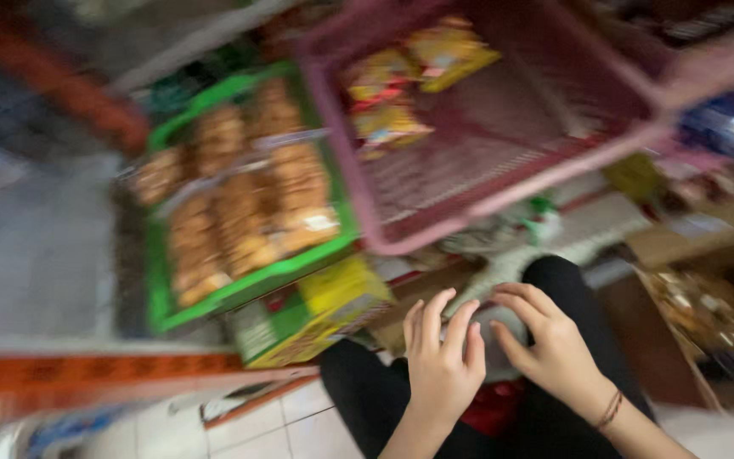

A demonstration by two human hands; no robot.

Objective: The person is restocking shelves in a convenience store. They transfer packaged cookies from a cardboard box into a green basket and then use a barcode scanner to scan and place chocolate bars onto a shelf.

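Note:
The frame is blurred by motion. My left hand (pixel 442 361) and my right hand (pixel 550 340) rest close together over my lap, fingers curled around a pale grey-white object (pixel 490 333) between them; what it is cannot be told. Black trousers cover my knees, and a red item (pixel 494 408) shows beneath the hands. A thin bracelet circles my right wrist.
A pink plastic basket (pixel 435 217) with yellow and red snack packets (pixel 397 85) stands ahead. Left of it a green crate (pixel 252 285) holds bagged brown snacks (pixel 239 208). A yellow-green box (pixel 320 314) lies below. Cardboard boxes (pixel 698 306) sit at right, white floor tiles (pixel 273 429) below.

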